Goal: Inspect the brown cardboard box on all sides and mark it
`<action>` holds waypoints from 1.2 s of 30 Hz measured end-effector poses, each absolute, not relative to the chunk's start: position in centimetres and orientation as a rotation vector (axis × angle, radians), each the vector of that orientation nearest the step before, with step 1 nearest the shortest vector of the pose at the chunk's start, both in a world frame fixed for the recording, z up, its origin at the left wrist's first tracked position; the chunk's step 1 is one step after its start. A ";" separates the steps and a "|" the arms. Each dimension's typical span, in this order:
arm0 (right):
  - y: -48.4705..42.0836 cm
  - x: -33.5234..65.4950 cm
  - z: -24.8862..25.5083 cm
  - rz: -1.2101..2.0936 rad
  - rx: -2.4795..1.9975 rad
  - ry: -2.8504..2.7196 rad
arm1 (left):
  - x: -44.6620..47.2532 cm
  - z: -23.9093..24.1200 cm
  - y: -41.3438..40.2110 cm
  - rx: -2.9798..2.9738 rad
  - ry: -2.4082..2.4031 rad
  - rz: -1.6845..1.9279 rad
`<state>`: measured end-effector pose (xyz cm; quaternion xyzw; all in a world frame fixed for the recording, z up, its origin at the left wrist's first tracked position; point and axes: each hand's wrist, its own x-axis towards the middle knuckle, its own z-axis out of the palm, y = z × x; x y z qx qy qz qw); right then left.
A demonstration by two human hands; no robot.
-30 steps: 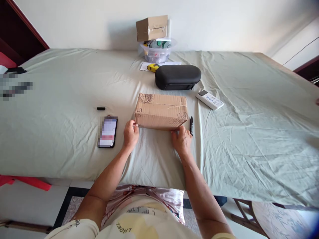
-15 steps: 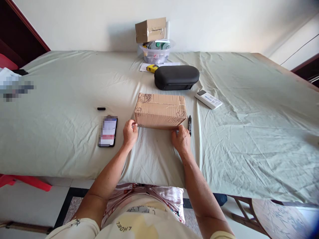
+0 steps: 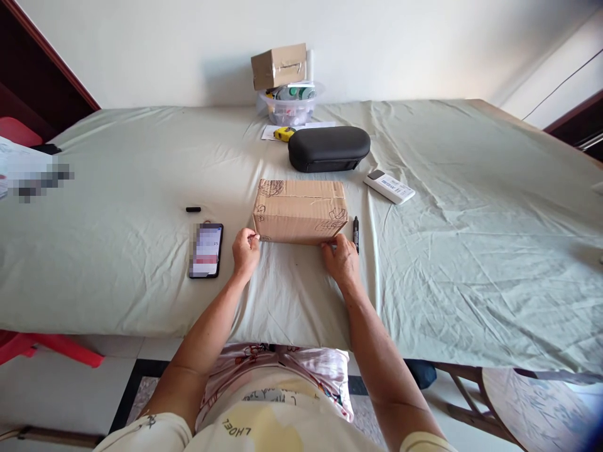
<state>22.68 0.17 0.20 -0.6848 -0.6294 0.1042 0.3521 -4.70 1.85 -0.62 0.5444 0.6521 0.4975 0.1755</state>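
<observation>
A closed brown cardboard box (image 3: 300, 211) with black scribbled drawings on its top and front rests on the cloth in front of me. My left hand (image 3: 245, 252) grips its near left bottom corner, thumb and fingers closed. At the near right bottom corner my right hand (image 3: 342, 258) is closed on the box too, the fingertips partly hidden behind it. Just right of the box lies an uncapped-looking black marker (image 3: 356, 235). A small black cap (image 3: 193, 209) and a phone (image 3: 206, 251) with a lit screen lie to the left.
Behind the box lie a black zip case (image 3: 328, 149), a yellow tape measure (image 3: 284, 134) and a white device (image 3: 390, 187). A clear plastic tub (image 3: 288, 113) against the wall carries another cardboard box (image 3: 279, 66). Pale green cloth (image 3: 117, 251) covers the table.
Both hands keep their hold at the box's near corners. The view has shifted slightly; the box shows no clear movement on the cloth.
</observation>
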 end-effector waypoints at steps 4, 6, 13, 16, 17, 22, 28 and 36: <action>0.1 22.7 0.3 0.264 -1.782 -1.605 | -4.8 -0.8 1.8 1.603 1.841 1.400; 0.0 22.7 0.3 0.254 -1.790 -1.607 | -4.6 -0.9 1.7 1.640 1.821 1.405; -0.1 22.6 0.4 0.177 -1.764 -1.586 | -3.6 0.1 0.9 1.863 1.630 1.688; -0.1 22.7 0.6 0.068 -1.770 -1.557 | -3.5 1.1 1.1 2.002 1.559 1.756; -0.1 22.9 0.8 0.021 -1.787 -1.535 | -3.5 1.5 1.3 2.041 1.535 1.754; -0.2 24.3 1.2 -0.047 -1.960 -1.403 | -3.6 3.1 1.8 2.081 1.425 1.686; 0.1 26.0 0.8 0.079 -2.134 -1.422 | -3.8 4.0 2.1 2.046 1.463 1.721; 0.1 25.5 1.2 0.185 -2.105 -1.377 | -3.5 5.0 2.2 1.989 1.508 1.727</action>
